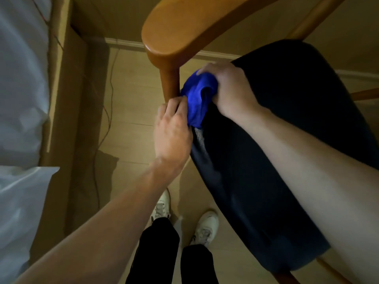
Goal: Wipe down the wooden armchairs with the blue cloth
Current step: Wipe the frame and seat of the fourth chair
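Both hands on the blue cloth (pixel 200 97): right hand (pixel 227 89) grips the bunched top, left hand (pixel 172 130) pinches its lower edge, probably to wrap it round the armchair's front post (pixel 169 83) under the wooden armrest (pixel 180 27). Cloth sits wedged between post and dark seat cushion (pixel 276 140) (tight gap there). Open floor (pixel 131 111) left of the post; cables (pixel 106 119) and bed frame (pixel 67 89) further left.

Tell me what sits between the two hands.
In the head view, the bunched blue cloth lies between the left hand and right hand; both grip it beside the wooden armchair's leg.
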### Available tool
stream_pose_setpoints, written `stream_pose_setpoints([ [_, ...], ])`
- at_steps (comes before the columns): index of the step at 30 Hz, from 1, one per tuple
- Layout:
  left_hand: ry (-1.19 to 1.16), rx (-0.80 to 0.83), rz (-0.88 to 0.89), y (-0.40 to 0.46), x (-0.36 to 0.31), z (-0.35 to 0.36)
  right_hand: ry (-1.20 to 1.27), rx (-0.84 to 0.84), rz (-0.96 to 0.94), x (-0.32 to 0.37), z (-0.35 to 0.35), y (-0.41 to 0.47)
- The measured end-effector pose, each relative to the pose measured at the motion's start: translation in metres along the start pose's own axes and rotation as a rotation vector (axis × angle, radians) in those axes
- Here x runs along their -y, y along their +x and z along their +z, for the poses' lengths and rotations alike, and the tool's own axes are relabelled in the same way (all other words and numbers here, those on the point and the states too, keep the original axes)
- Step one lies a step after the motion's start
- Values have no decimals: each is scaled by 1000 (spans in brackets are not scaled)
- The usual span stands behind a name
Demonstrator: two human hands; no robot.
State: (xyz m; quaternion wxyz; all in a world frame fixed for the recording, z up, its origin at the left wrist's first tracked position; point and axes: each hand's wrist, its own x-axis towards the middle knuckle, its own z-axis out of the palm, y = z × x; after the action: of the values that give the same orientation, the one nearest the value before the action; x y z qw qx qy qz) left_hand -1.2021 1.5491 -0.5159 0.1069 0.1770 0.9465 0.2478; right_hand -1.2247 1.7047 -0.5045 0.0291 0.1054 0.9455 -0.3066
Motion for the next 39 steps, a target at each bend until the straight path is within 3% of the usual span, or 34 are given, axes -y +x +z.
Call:
stream_pose_setpoints([
  [4, -16, 26, 36, -38, 4, 5, -26, -37, 38, -12, 6, -62],
  [9, -1, 379, 228, -143, 6, 2, 86, 23, 268, -2, 15, -212],
  [13, 65, 444, 415, -147, -5, -13, 137, 53, 378, -6, 2, -257],
  [17, 188, 423, 560, -91, -60, 3, 80, -199, 577, -37, -35, -262],
  [20, 269, 491, 795, -59, -120, 47, 11, -428, 792, -59, -40, -275],
  [23, 425, 614, 1015, -74, -146, 87, 63, -487, 1015, -49, -15, -309],
  [28, 309, 709, 1184, -109, -106, 67, 192, -658, 1164, 28, 60, -336],
  [33, 430, 820, 1341, -103, -51, 10, 499, -690, 1224, 100, 111, -324],
  [36, 528, 919, 1352, -102, -40, 0, 629, -756, 1231, 117, 119, -322],
  [39, 368, 878, 1419, -110, -65, 16, 559, -932, 1309, 102, 108, -332],
])
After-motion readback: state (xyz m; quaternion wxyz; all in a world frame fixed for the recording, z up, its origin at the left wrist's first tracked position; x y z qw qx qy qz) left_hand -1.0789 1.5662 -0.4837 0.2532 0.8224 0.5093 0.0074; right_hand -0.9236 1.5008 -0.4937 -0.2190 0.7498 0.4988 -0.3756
